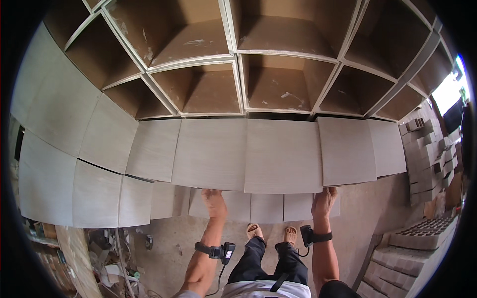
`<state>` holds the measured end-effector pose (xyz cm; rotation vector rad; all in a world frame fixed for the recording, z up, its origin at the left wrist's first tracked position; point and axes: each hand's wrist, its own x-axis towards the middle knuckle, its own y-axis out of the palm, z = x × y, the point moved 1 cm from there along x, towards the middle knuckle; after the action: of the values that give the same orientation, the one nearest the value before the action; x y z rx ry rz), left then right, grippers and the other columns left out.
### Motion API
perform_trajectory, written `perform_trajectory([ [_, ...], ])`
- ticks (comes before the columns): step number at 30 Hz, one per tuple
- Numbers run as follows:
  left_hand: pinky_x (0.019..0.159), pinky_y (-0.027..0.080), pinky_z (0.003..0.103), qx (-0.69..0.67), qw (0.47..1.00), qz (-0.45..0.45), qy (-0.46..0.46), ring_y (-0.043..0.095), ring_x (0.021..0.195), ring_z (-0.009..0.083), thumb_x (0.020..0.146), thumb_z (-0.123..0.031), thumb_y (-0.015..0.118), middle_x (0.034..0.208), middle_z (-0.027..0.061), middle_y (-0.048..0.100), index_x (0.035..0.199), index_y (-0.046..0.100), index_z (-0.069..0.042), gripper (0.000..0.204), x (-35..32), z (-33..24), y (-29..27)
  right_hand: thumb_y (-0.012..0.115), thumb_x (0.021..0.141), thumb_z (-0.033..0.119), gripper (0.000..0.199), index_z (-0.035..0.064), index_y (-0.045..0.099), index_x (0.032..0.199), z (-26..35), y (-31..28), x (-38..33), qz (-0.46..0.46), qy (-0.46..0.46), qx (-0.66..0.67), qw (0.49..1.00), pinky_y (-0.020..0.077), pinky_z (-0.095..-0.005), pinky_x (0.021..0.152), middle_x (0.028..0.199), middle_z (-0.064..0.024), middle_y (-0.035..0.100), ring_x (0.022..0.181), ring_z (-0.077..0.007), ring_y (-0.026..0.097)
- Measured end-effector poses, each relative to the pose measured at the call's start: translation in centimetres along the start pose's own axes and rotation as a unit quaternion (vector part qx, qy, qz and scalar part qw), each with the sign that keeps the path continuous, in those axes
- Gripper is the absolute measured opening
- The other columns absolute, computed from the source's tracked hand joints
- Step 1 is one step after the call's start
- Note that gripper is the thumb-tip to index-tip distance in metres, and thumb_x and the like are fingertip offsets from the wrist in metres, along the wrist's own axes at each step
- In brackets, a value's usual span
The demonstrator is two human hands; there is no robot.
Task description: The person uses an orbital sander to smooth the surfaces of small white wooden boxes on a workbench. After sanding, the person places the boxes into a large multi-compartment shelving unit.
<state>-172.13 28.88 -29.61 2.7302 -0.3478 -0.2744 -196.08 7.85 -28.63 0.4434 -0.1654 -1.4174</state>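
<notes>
A row of pale grey boxes spans the middle of the view, smooth faces up. My left hand (214,202) is closed at the near edge of the left-middle grey box (209,151). My right hand (323,202) grips the near edge by the seam between the centre grey box (283,155) and the right grey box (346,149). Both sets of fingertips are partly hidden beneath these edges. Lower grey boxes (267,207) show between my wrists. Each of my wrists wears a black strap with a small device.
Beyond the row, several open boxes (195,89) with brown insides are stacked. More grey boxes (49,179) stand on the left. At right are piled boxes (425,159) and a stack of slotted grey pieces (420,233). Clutter (117,270) lies at lower left.
</notes>
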Motion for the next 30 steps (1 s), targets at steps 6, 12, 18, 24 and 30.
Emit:
perform_trajectory([
  [6,0.099,0.041,0.038,-0.013,0.993,-0.112,-0.043,0.052,0.115,0.0216,0.093,-0.005,0.054,0.119,0.0085,0.060,0.119,0.056,-0.001,0.027,-0.2,0.4,0.0,0.053,0.096,0.010,0.018,-0.0039,0.058,0.106,0.9,1.1,-0.3,-0.011,0.011,-0.002,1.000,0.0467,-0.0257,0.081,0.102,-0.0065,0.061,0.092,-0.0119,0.056],
  [12,0.078,0.036,0.032,0.071,0.993,-0.089,-0.016,0.046,0.091,0.0133,0.093,-0.006,0.053,0.094,0.0023,0.053,0.098,0.055,-0.003,0.006,-0.8,-0.3,0.3,0.054,0.093,0.013,0.035,0.0047,0.039,0.124,-1.8,-2.6,0.5,-0.071,0.019,-0.030,0.997,0.0496,-0.0300,0.079,0.112,-0.0084,0.054,0.095,-0.0171,0.056],
  [18,0.057,0.031,0.025,0.191,0.980,-0.058,0.021,0.040,0.067,0.0049,0.093,-0.007,0.053,0.069,-0.0038,0.046,0.077,0.054,-0.005,0.016,-1.6,-1.2,1.5,0.053,0.093,0.004,0.022,0.0008,0.058,0.114,1.2,-0.6,-0.1,0.072,-0.061,-0.004,0.996,0.0501,-0.0296,0.084,0.103,-0.0080,0.063,0.097,-0.0165,0.060],
  [24,0.048,0.025,0.025,0.113,0.993,-0.030,-0.007,0.031,0.058,0.0022,0.091,-0.009,0.056,0.060,-0.0083,0.037,0.067,0.047,-0.006,0.026,-0.9,-1.5,1.6,0.054,0.095,0.008,0.024,0.0008,0.056,0.117,0.3,-1.3,0.3,0.037,-0.138,-0.137,0.980,0.0517,-0.0308,0.084,0.108,-0.0081,0.062,0.098,-0.0175,0.061],
  [30,0.048,0.027,0.027,0.121,0.992,-0.038,0.010,0.032,0.057,0.0030,0.090,-0.008,0.054,0.059,-0.0076,0.036,0.067,0.045,-0.006,0.025,-1.1,-1.9,1.9,0.054,0.095,0.011,0.028,-0.0001,0.054,0.121,0.8,-1.3,1.0,0.042,-0.060,-0.040,0.996,0.0513,-0.0338,0.090,0.113,-0.0106,0.061,0.104,-0.0205,0.060],
])
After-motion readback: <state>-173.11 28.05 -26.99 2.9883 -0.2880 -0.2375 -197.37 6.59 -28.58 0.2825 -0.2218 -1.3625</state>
